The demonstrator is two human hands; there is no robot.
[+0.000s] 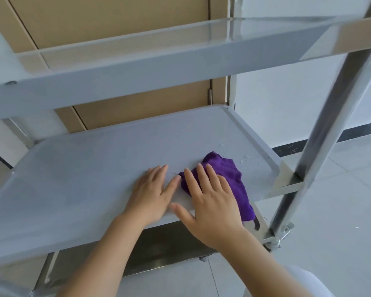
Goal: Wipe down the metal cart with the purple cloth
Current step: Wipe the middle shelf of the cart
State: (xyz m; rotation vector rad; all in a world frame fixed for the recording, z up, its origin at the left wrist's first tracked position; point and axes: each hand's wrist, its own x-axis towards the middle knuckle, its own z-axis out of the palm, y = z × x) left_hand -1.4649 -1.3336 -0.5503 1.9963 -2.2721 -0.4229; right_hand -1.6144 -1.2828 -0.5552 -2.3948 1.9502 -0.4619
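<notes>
Down on the middle shelf (84, 168) of the metal cart (137, 67), the purple cloth (227, 174) lies bunched toward the right front corner, its long axis running from the far left back toward the near right, with its near end drooping over the shelf's front edge. The right hand (212, 196) presses flat on the cloth, fingers straight and spread, pointing away from the person. The left hand (152, 191) rests just beside it on the bare shelf, fingers also straight, gripping nothing. A few water droplets (248, 157) sit near the shelf's right rim, beyond the cloth. Overhead, the upper shelf spans the view, and a slanted metal upright (321, 136) crosses at the right. Behind the cart stand a tan door (120, 18) and a white wall (287, 93). Much of the cloth is hidden under the right palm, and the lower shelf (169, 249) is mostly covered.
</notes>
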